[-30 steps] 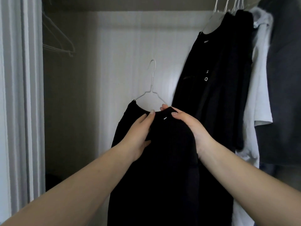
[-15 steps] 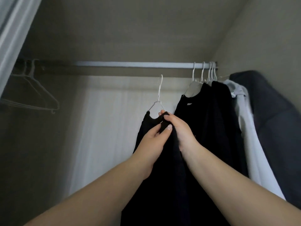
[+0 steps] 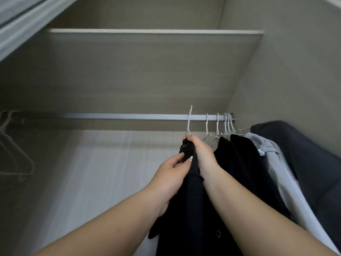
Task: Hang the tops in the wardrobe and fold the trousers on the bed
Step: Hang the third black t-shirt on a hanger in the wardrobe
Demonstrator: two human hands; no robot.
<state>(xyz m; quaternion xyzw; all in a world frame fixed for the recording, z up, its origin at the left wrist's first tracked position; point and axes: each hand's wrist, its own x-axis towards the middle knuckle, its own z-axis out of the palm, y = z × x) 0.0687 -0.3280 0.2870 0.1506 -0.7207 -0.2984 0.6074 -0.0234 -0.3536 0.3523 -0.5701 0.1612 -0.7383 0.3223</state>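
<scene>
Since the earlier frames both hands have risen with the garment, and the view has tilted up to take in the rail (image 3: 129, 116) and the shelf (image 3: 147, 31) above it. Hook of the white hanger (image 3: 189, 119) now crosses the rail; whether it is seated over it cannot be told.

Right hand (image 3: 201, 154) has its fingers curled round the neck of the black top (image 3: 191, 209) and the hanger base beneath the hook. Left hand (image 3: 172, 174) pinches the black fabric just below. The top hangs down between the two forearms, inside the wardrobe.

Risks, as judged: if the hook is only resting against the rail, release would drop hanger and top together. Fabric bunched at the neck could slide off one hanger shoulder once the grip goes.

Surroundings: hung black tops (image 3: 239, 159) sit just beside the right hand, then a pale grey garment (image 3: 273, 163) and a dark garment (image 3: 304, 154) against the right wall, their hooks (image 3: 226, 122) crowded at the rail's right end. That cluster limits room to the right. Empty hangers (image 3: 16, 156) hang far left, well apart. The stretch of rail between stands bare.
</scene>
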